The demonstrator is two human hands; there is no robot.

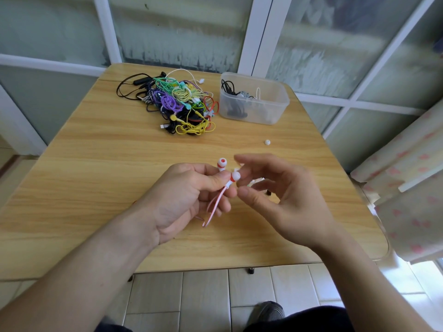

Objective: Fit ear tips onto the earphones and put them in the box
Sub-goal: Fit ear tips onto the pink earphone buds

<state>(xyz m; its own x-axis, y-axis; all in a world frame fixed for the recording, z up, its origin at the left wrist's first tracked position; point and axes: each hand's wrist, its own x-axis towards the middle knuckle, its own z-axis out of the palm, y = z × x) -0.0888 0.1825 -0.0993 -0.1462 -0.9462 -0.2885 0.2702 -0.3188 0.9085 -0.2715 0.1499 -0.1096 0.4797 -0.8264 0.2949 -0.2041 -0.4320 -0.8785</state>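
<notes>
Item: red-and-white earphones [226, 174], being tipped.
My left hand [189, 200] is pinching them; my right hand [285, 195] is hovering loosely curled, holding nothing.

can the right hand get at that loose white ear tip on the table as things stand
Probably yes. The loose ear tip lies alone on bare table just beyond the right hand, which holds nothing; the left hand holds the earphones.

Left hand [189, 197] pinching red-white earphones [229, 178], right hand [282, 195] fingers beside ear tip [235, 175], box [254, 98] beyond
</notes>
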